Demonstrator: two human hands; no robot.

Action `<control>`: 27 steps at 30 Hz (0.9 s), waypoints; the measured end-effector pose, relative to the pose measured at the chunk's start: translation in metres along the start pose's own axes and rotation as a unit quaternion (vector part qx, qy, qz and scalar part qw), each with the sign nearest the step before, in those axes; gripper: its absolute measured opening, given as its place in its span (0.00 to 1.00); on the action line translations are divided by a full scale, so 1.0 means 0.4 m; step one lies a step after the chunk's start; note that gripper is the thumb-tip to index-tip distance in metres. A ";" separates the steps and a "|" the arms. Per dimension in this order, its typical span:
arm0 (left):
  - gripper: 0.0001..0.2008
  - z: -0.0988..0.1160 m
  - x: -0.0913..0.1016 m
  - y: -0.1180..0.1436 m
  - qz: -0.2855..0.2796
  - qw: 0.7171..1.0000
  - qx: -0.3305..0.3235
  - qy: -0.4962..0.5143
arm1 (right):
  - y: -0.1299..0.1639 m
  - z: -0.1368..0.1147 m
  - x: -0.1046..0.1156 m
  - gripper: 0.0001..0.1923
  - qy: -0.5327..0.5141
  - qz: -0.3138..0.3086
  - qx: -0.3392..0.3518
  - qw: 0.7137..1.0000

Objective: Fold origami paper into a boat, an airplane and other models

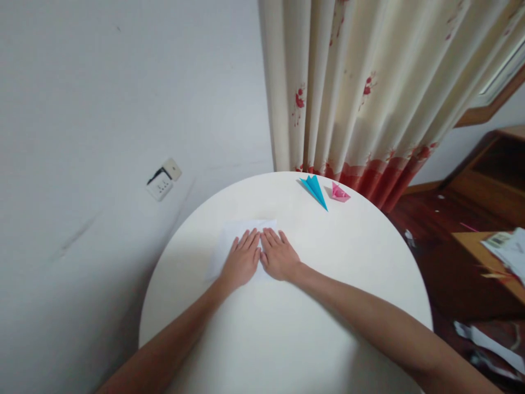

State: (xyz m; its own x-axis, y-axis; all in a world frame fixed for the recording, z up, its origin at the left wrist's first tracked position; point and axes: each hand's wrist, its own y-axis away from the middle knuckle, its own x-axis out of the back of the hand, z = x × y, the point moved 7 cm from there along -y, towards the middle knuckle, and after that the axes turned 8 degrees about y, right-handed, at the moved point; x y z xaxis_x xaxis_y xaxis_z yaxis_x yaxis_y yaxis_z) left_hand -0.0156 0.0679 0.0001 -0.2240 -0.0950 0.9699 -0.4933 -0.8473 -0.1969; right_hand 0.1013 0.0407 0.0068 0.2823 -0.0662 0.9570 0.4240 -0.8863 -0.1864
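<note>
White and round, the table (328,306) fills the near middle of the view, set close to a pale wall (102,109) on the left and a cream curtain (369,82) with red flowers and a red hem at the far side. On the table's far-left part lies a sheet of white paper (246,230), nearly the same shade as the tabletop and hard to trace at its edges. It lies flat, roughly rectangular, its far edge running left to right and its left edge slanting toward the near left; which way its long axis runs cannot be told, since the hands cover its near part. The left hand (241,261) and the right hand (279,256) rest side by side on the paper, palms down, fingers straight and close together, pointing to the far side, forefingers touching or nearly so. Both hands are laid flat and grip nothing. Near the table's far rim, well apart from the hands, lies a blue paper plane (314,190), its sharp nose aimed to the near right, and just beside it on the right sits a small pink folded paper boat (340,193). A wall socket (163,180) shows low on the wall at left, and wooden furniture (488,175) stands at the right.
</note>
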 end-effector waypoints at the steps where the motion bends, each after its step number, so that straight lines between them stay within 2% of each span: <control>1: 0.27 0.005 -0.008 0.005 -0.004 1.000 0.005 -0.009 | -0.004 0.010 0.002 0.32 -0.002 0.005 0.004 1.000; 2: 0.27 -0.007 -0.010 0.010 -0.005 1.000 0.019 -0.019 | -0.008 0.028 0.009 0.32 -0.001 0.011 0.002 1.000; 4: 0.28 -0.069 0.000 0.016 0.002 0.997 0.066 -0.040 | -0.014 0.096 0.035 0.30 0.012 0.030 -0.034 0.999; 8: 0.28 -0.222 0.032 0.021 0.000 0.989 0.133 -0.056 | -0.021 0.322 0.135 0.24 0.069 0.079 -0.201 0.974; 10: 0.28 -0.277 0.044 0.020 -0.008 0.987 0.155 -0.050 | -0.026 0.423 0.179 0.22 0.082 0.086 -0.249 0.961; 12: 0.28 -0.312 0.052 0.013 -0.023 0.985 0.170 -0.036 | -0.029 0.498 0.204 0.21 0.092 0.083 -0.286 0.950; 15: 0.28 -0.319 0.069 -0.010 -0.020 0.984 0.179 -0.007 | -0.031 0.549 0.206 0.19 0.098 0.066 -0.318 0.941; 17: 0.27 -0.279 0.091 -0.030 0.021 0.988 0.155 0.017 | -0.031 0.551 0.196 0.20 0.099 0.060 -0.323 0.939; 18: 0.25 -0.242 0.104 -0.039 0.051 0.990 0.130 0.033 | -0.031 0.547 0.191 0.21 0.097 0.058 -0.322 0.940; 21: 0.20 -0.088 0.124 -0.050 0.114 0.984 0.045 0.132 | -0.035 0.537 0.182 0.22 0.083 0.056 -0.322 0.941; 24: 0.15 0.075 0.103 -0.050 0.101 0.958 -0.010 0.269 | -0.041 0.536 0.186 0.21 0.052 0.059 -0.335 0.939; 27: 0.11 0.173 0.064 -0.050 0.075 0.920 -0.004 0.385 | -0.045 0.522 0.181 0.18 -0.004 0.069 -0.338 0.939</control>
State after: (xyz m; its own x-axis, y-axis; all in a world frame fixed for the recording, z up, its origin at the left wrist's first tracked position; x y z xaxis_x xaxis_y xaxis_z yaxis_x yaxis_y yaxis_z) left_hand 0.0464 0.0461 0.0389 -0.8170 0.1900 0.5444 -0.4135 -0.8510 -0.3236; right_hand 0.2938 0.1476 0.0331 0.3028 -0.2010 0.9316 -0.2587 -0.9581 -0.1226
